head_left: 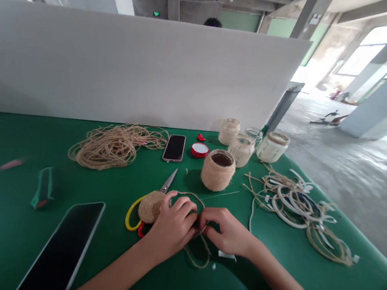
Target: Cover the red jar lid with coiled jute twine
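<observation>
Together, left hand point(171, 228) and right hand point(229, 232), each grip pinched on jute twine point(193, 194), beside twine-wrapped ball point(150, 206); green tabletop point(114, 187)

No writing is legible; the green lit sign point(156, 13) overhead is too small to read.

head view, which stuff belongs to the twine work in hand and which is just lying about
In hand: thin brown twine strand, left hand, right hand, twine-wound round piece.
Lying about: small black phone, red round lid, clear glass jars.
</observation>
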Demonstrator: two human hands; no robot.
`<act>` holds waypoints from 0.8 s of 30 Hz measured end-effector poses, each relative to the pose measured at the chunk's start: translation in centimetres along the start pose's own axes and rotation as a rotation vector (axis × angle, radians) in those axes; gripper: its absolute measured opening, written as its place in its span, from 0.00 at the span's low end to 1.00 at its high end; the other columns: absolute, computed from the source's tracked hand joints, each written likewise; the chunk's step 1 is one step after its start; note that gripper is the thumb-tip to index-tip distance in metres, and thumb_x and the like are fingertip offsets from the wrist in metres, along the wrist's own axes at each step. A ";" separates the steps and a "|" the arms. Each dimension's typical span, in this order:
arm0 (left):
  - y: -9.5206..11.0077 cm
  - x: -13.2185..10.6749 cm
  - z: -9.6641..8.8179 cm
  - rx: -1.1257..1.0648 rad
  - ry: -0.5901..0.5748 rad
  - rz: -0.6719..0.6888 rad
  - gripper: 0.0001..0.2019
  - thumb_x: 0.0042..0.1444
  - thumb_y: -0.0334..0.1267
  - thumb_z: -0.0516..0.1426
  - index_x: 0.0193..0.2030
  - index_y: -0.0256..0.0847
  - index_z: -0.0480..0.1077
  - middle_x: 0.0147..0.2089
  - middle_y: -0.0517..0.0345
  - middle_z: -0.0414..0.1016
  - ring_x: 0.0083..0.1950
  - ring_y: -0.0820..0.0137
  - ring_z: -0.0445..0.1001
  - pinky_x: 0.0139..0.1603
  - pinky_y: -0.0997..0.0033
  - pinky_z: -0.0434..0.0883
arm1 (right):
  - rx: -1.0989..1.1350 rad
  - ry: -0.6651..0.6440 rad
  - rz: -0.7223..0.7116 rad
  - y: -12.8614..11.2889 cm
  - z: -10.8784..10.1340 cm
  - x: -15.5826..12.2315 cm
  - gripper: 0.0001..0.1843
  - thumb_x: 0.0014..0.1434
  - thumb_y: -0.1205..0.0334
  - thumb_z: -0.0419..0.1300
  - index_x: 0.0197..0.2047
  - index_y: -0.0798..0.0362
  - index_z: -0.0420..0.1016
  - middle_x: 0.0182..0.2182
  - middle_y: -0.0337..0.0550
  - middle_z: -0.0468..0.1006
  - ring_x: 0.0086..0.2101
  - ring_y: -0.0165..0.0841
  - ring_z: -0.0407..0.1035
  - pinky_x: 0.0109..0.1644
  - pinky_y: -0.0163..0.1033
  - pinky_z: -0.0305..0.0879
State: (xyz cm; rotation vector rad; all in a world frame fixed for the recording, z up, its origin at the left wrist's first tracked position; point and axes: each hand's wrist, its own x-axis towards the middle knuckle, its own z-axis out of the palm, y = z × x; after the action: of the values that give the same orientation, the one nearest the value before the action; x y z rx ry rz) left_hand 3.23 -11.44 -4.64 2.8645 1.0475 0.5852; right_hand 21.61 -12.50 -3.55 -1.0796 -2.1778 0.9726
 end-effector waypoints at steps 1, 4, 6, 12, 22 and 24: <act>0.0 0.0 0.1 -0.004 -0.003 0.001 0.06 0.56 0.34 0.50 0.38 0.41 0.67 0.42 0.55 0.71 0.50 0.61 0.63 0.56 0.45 0.47 | 0.005 0.000 0.000 0.0 0.0 0.0 0.10 0.45 0.78 0.49 0.26 0.54 0.66 0.26 0.37 0.71 0.29 0.27 0.65 0.34 0.30 0.59; 0.0 0.1 0.2 -0.042 0.005 -0.027 0.05 0.55 0.33 0.51 0.35 0.42 0.68 0.39 0.58 0.71 0.49 0.63 0.63 0.56 0.46 0.46 | 0.012 -0.003 -0.003 0.0 0.0 0.0 0.10 0.46 0.78 0.49 0.26 0.55 0.66 0.26 0.37 0.70 0.28 0.27 0.64 0.33 0.30 0.59; 0.1 0.1 0.1 -0.086 0.010 -0.075 0.04 0.55 0.33 0.52 0.33 0.42 0.68 0.39 0.60 0.71 0.49 0.64 0.63 0.57 0.48 0.46 | 0.020 0.001 -0.006 0.1 0.0 0.0 0.10 0.45 0.78 0.49 0.26 0.55 0.66 0.26 0.37 0.70 0.28 0.27 0.64 0.34 0.30 0.59; 0.3 0.4 -0.3 -0.144 -0.004 -0.119 0.03 0.53 0.34 0.53 0.32 0.42 0.67 0.38 0.60 0.71 0.49 0.65 0.63 0.57 0.50 0.45 | 0.079 0.011 -0.046 0.3 -0.1 0.0 0.11 0.44 0.79 0.49 0.25 0.55 0.66 0.27 0.38 0.69 0.30 0.28 0.64 0.36 0.31 0.59; 0.1 0.4 -1.1 -0.109 0.023 -0.154 0.05 0.55 0.35 0.51 0.30 0.42 0.67 0.36 0.61 0.71 0.49 0.63 0.62 0.56 0.49 0.45 | 0.197 0.040 -0.074 0.0 -0.3 0.0 0.11 0.43 0.80 0.48 0.24 0.56 0.65 0.29 0.39 0.69 0.32 0.28 0.64 0.38 0.32 0.60; 0.1 0.4 -1.2 -0.140 0.022 -0.171 0.03 0.53 0.35 0.52 0.34 0.43 0.67 0.38 0.60 0.72 0.50 0.62 0.62 0.56 0.49 0.45 | 0.213 0.040 -0.058 0.0 -0.3 0.0 0.11 0.43 0.79 0.48 0.24 0.55 0.65 0.28 0.39 0.68 0.31 0.28 0.64 0.37 0.32 0.60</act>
State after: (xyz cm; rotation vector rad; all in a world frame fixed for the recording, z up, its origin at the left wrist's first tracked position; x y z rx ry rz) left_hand 3.13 -11.36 -3.35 2.6228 1.1882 0.6502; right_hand 21.81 -12.36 -3.33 -0.9229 -2.0098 1.1177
